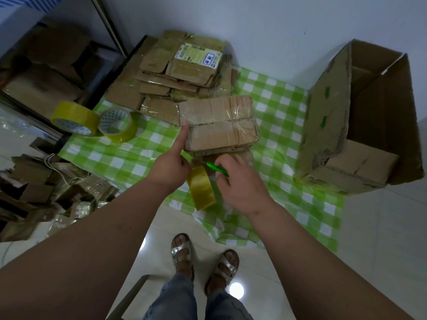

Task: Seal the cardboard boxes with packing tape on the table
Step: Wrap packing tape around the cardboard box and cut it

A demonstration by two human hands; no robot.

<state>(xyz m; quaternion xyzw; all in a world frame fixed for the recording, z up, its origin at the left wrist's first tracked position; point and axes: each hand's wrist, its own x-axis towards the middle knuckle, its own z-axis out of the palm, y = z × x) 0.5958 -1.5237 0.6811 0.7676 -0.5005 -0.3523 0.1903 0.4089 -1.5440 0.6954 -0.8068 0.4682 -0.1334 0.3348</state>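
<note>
- The counter [277, 116], spread with a green-and-white checked cloth, fills the middle of the view; the cloth hangs over its near edge above pale floor tiles.
- A large open carton [360, 125] stands at the right end of the counter, its flaps up and a smaller brown box lying inside near its bottom.
- A stack of flattened cardboard boxes [175, 72] lies at the far left of the counter, the top one bearing a printed label.
- More crumpled cardboard and tape scraps [46, 192] pile on the floor to the left, beside a dark shelf holding further boxes.
- The small cardboard box [219, 123] being sealed sits near the middle, just in front of the flattened stack, with clear tape shining across its top seam and down its sides.
- The left hand [171, 167] reaches to the box's left near corner; its forefinger is straight and presses the tape there, and the other fingers are curled with nothing seen in them.
- The right hand [238, 181] is at the box's near edge, its grip closed around a green-handled cutter [216, 168].
- A yellow tape roll [201, 188] hangs between the two hands, below the box's near edge.
- Two spare tape rolls [97, 122] rest touching at the counter's left edge, well apart from the hands.
</note>
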